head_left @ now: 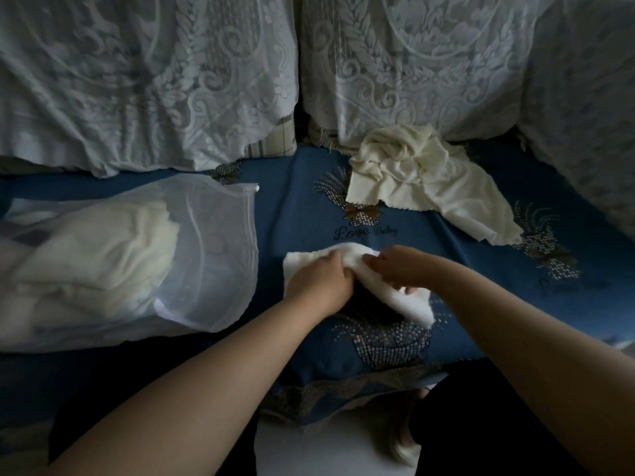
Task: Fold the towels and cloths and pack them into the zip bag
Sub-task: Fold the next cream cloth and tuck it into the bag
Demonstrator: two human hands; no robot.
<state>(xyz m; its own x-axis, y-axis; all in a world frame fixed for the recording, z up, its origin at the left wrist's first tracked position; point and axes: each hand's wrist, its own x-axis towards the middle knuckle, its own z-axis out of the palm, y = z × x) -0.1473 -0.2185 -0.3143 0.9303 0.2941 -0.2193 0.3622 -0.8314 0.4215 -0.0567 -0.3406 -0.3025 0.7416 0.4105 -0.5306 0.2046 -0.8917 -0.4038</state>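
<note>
A small white cloth (410, 302) lies partly folded on the blue sofa cover, in the middle of the view. My left hand (321, 280) grips its left part, fingers curled into the fabric. My right hand (400, 266) presses and pinches the cloth's upper right fold. A sheer white mesh zip bag (220, 242) lies to the left with folded cream cloths (99, 255) inside it. A crumpled cream cloth (422, 173) lies loose at the back right.
The blue sofa cover (302, 214) has printed pineapple patterns. Two back cushions under white lace (144, 80) stand behind. A lace-covered armrest (584, 132) rises on the right. The seat's front edge runs below my forearms.
</note>
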